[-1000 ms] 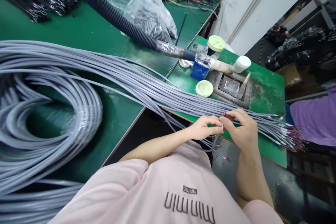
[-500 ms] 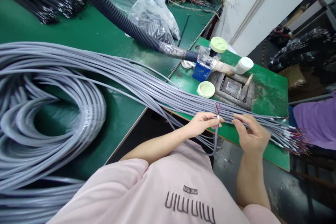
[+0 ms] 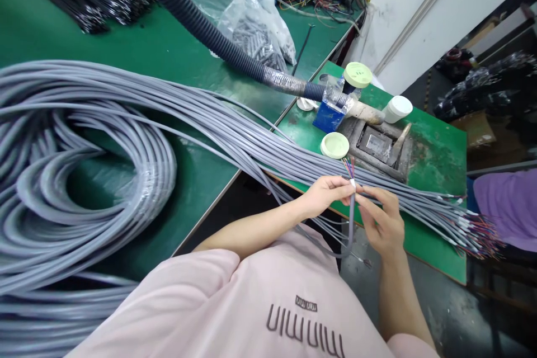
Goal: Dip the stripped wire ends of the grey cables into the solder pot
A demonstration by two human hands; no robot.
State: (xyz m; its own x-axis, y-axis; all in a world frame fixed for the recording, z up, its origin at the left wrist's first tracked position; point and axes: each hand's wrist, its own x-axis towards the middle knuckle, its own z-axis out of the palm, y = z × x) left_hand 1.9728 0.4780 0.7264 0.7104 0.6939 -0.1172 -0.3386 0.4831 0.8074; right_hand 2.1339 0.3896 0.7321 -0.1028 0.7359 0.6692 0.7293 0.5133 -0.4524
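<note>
Near its end, a grey cable is pinched by my left hand, its coloured wires fanned upward above a white band. My right hand is at the cable's other side, thumb and index fingertips against it just below the white band. Below the hands the cable bends down and back to the left. Behind them a thick bundle of grey cables runs across the green tables, ending at the right in white bands and loose coloured wires.
A metal pot with a brush-like stick sits behind the bundle, beside a hose nozzle, a blue box, a pale round lid and a white cup. Coiled cable lies left. A person's purple sleeve shows at right.
My right hand has moved left from over the bundle to the held cable, and its fingertips now meet it. My left hand keeps its pinch. The view has shifted slightly.
</note>
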